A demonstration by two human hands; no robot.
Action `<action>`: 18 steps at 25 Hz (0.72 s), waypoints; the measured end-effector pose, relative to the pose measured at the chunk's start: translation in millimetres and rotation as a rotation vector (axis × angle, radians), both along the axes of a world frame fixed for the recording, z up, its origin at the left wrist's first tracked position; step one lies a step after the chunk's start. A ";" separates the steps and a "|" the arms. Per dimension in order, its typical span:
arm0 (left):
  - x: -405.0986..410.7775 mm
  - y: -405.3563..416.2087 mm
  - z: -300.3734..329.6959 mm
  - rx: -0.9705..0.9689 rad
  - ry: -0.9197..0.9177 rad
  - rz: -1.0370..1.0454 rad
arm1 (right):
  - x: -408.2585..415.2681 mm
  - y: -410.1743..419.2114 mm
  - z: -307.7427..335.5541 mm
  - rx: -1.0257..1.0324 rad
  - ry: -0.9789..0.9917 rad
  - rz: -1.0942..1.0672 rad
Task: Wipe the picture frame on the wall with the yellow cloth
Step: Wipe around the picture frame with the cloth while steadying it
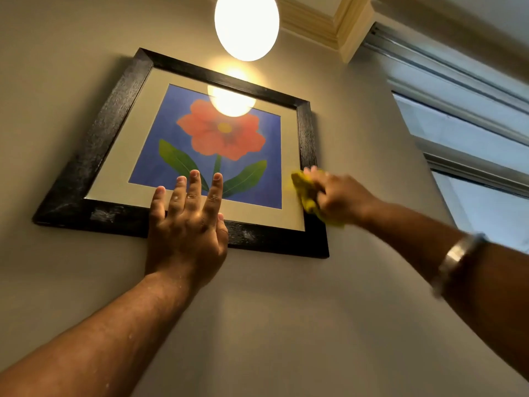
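Head view: dusty black picture frame (86, 156), red flower print.

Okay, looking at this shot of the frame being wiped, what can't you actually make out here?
All in the head view:
- The picture frame's bottom edge is partly covered by the left hand.
- The yellow cloth is motion-blurred and mostly hidden under the right hand; its contact with the frame is unclear.
- The lamp's glare hides the picture's top, and its mount is cut off by the top edge.
- The window runs off the right edge.
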State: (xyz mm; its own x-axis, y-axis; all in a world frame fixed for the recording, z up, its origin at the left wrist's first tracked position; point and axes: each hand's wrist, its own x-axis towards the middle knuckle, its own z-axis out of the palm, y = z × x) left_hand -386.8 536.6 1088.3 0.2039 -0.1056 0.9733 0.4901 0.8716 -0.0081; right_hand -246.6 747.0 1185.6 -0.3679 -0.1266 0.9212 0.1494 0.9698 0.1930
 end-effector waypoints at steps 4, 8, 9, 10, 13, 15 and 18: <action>1.1 -1.4 0.7 -0.013 -0.009 -0.003 | -2.1 7.1 -26.2 0.032 0.042 -0.025; 3.8 -0.5 0.0 -0.009 -0.020 0.003 | 2.1 20.5 -47.0 0.162 -0.020 0.025; 4.4 -0.1 0.7 -0.013 -0.020 0.002 | 3.8 15.3 -22.9 0.137 -0.044 -0.039; 4.4 0.0 1.0 -0.013 -0.022 -0.002 | 5.4 8.3 1.8 0.066 -0.056 -0.074; 4.0 -0.7 -0.4 0.002 -0.023 -0.005 | 5.7 -3.5 29.2 -0.056 -0.045 0.023; 3.2 -0.5 -1.0 -0.006 -0.021 -0.002 | 3.5 13.7 -9.3 0.026 -0.087 0.121; 2.6 -2.0 -0.3 -0.027 -0.018 0.011 | 5.0 36.7 -66.3 0.210 -0.214 0.256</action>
